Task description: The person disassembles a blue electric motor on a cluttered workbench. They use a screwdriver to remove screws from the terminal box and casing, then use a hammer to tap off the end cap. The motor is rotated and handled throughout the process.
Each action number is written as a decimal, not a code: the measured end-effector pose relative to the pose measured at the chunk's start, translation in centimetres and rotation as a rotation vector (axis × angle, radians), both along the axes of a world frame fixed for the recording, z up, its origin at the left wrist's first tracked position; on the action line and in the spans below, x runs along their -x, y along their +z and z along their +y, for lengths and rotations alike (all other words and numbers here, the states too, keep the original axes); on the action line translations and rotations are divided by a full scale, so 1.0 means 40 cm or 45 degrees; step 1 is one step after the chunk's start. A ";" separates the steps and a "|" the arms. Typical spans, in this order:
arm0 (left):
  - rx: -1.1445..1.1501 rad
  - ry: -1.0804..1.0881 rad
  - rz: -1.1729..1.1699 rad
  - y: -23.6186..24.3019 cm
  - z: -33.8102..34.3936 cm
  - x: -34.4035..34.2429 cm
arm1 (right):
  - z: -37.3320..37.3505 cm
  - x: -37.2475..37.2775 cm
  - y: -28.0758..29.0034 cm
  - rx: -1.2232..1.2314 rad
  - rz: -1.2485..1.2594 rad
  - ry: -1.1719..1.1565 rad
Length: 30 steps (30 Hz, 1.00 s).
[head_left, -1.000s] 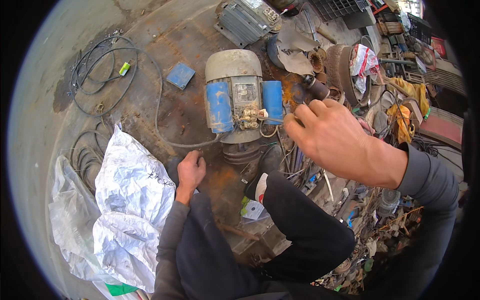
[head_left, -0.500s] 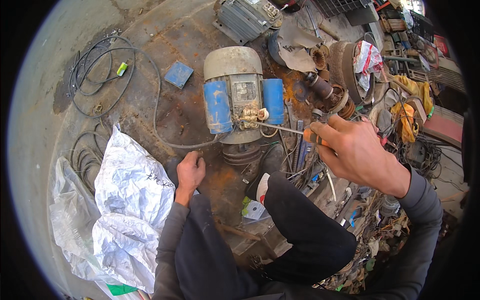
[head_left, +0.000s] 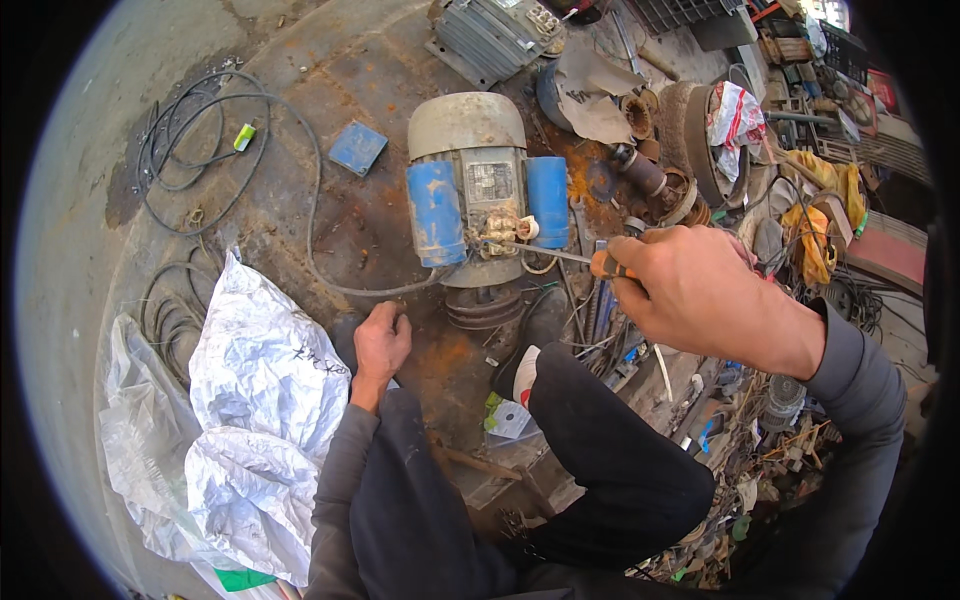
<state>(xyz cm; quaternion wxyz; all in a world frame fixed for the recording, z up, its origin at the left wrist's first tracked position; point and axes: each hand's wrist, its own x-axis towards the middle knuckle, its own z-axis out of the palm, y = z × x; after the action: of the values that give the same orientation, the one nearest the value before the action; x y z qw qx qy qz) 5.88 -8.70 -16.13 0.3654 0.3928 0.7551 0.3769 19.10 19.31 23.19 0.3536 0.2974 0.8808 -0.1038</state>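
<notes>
At the far left I see a clear plastic sheet (head_left: 145, 420) lying crumpled against a white sack (head_left: 268, 365). Beyond them a dark cable (head_left: 262, 92) loops on the stained floor, with a bright green piece (head_left: 244, 138) on it, and its length runs across to the motor. A blue square plate (head_left: 358, 150) lies flat to the right of the loops.

I have the left hand (head_left: 381, 342) down by the left knee, fingers loosely curled; I can't tell from this angle whether anything sits under them.

The grey motor (head_left: 488, 185) is in the middle, ahead of the feet, its grooved pulley (head_left: 483, 308) facing back toward me. Blue cylinders (head_left: 435, 213) flank its body, and its terminals (head_left: 497, 232) are exposed between them. Behind it sits a second, finned motor (head_left: 482, 48).

A screwdriver (head_left: 558, 252) comes in from the right, nearly level, its tip at the terminals. I have the right hand (head_left: 700, 295) closed around its orange handle, the fingers wrapped tight and the back of the hand up.

Further right are a red-striped white bag (head_left: 735, 120) and some yellow cloth (head_left: 808, 245) among scrap.
</notes>
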 end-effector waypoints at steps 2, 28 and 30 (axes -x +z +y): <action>-0.026 0.009 0.001 -0.003 -0.001 0.002 | 0.006 0.026 0.002 -0.024 -0.063 0.037; 0.034 -0.013 -0.044 0.001 -0.002 0.008 | -0.069 0.148 -0.001 -0.091 -0.115 0.168; -0.045 0.008 -0.027 -0.003 -0.007 0.010 | -0.031 0.156 -0.004 -0.107 -0.104 -0.200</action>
<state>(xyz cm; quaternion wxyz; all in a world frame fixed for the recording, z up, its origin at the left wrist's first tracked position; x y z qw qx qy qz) 5.48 -9.00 -16.26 0.3651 0.3927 0.7456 0.3957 12.85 18.09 23.05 0.3674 0.3841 0.8431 -0.0820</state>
